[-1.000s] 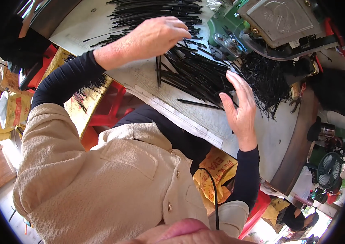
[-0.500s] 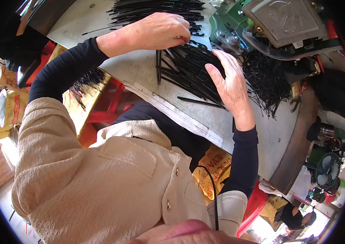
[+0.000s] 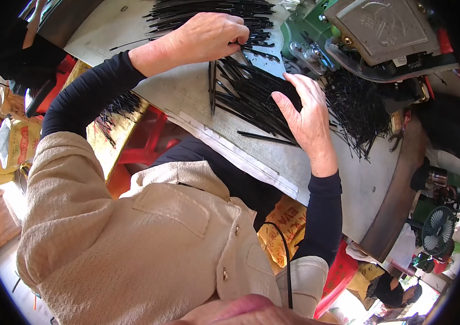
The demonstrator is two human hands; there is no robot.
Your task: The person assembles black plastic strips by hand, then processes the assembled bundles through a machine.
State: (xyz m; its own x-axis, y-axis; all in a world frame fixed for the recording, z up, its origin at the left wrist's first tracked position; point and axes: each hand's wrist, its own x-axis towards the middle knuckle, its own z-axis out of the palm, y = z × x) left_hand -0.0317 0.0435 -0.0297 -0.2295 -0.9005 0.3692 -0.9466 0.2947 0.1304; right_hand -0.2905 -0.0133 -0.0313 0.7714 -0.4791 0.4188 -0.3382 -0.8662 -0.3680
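A loose heap of thin black plastic strips [image 3: 251, 95] is spread across the pale grey worktable [image 3: 343, 168], long and straight, fanned at several angles. Its far-right part is lost in a tangle under the green metal machine [image 3: 370, 32], where single strips cannot be made out. A few strip ends are pinched in the closed left hand [image 3: 208, 35] at the far side. The right hand [image 3: 305, 116] is laid open and flat on the heap's right part.

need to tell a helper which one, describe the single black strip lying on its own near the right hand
Start at the grey worktable with the green machine at its far edge. Below the big pile of black strips under the right hand, one lone black strip lies flat on bare table, apart from the pile.
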